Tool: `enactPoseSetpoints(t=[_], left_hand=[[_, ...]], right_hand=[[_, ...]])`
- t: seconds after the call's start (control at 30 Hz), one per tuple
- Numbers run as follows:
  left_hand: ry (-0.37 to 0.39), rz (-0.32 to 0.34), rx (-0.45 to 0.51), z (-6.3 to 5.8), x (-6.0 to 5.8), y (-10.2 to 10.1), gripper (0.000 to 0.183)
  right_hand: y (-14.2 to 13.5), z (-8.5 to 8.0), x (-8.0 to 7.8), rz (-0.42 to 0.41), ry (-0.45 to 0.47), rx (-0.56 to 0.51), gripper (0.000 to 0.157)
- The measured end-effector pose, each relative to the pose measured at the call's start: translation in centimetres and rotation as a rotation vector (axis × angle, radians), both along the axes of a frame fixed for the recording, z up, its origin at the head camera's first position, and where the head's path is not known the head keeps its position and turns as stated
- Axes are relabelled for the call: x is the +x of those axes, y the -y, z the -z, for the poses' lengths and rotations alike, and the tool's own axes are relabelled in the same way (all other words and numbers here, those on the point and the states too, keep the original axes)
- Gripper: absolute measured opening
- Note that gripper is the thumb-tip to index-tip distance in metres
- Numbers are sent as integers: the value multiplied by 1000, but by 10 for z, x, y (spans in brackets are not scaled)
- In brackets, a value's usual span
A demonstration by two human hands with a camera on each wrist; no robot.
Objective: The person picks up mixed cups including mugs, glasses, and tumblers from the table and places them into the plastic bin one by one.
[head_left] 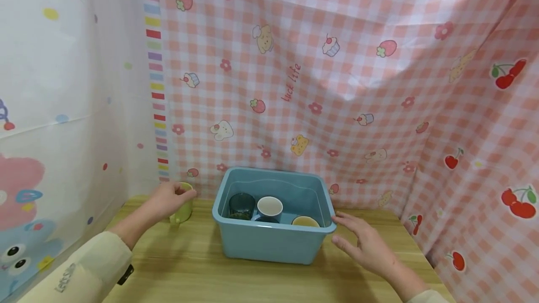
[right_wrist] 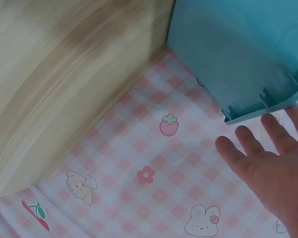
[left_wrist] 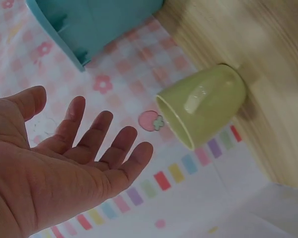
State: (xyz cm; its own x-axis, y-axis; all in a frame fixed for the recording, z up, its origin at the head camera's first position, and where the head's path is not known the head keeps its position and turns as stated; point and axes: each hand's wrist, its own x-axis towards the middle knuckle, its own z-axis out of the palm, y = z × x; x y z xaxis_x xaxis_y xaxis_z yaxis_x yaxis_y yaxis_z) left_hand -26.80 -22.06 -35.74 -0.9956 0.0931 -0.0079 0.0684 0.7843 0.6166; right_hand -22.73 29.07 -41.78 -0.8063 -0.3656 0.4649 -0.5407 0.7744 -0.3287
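A yellow-green mug (head_left: 185, 209) stands upright on the wooden table, left of a blue plastic bin (head_left: 273, 243). My left hand (head_left: 165, 199) is over the mug in the head view. The left wrist view shows this hand (left_wrist: 74, 168) with fingers spread and loosely bent, apart from the mug (left_wrist: 203, 106). My right hand (head_left: 367, 243) is at the bin's right rim, fingers extended. In the right wrist view its fingertips (right_wrist: 271, 121) are at the rim; whether they press on it, I cannot tell. Inside the bin are a dark glass (head_left: 242, 204), a white mug (head_left: 270, 206) and a yellowish cup (head_left: 306, 221).
Behind the table (head_left: 177, 270) hangs a pink checked cloth (head_left: 294, 83), close to the bin's back. A white patterned cloth (head_left: 76, 106) hangs on the left. Part of a dark item shows low in the bin beside the white mug.
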Motion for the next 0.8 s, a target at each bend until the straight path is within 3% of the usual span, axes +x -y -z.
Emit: enactPoseSetpoints(t=[0.37,0.8], left_hand=[[12,-6,-13,12,6,14,75],[43,-86,-7,39,1,38,64]], right_hand=[[4,5,2,-49,-122,21,44],[2,6,4,-70,-63,-11,43]])
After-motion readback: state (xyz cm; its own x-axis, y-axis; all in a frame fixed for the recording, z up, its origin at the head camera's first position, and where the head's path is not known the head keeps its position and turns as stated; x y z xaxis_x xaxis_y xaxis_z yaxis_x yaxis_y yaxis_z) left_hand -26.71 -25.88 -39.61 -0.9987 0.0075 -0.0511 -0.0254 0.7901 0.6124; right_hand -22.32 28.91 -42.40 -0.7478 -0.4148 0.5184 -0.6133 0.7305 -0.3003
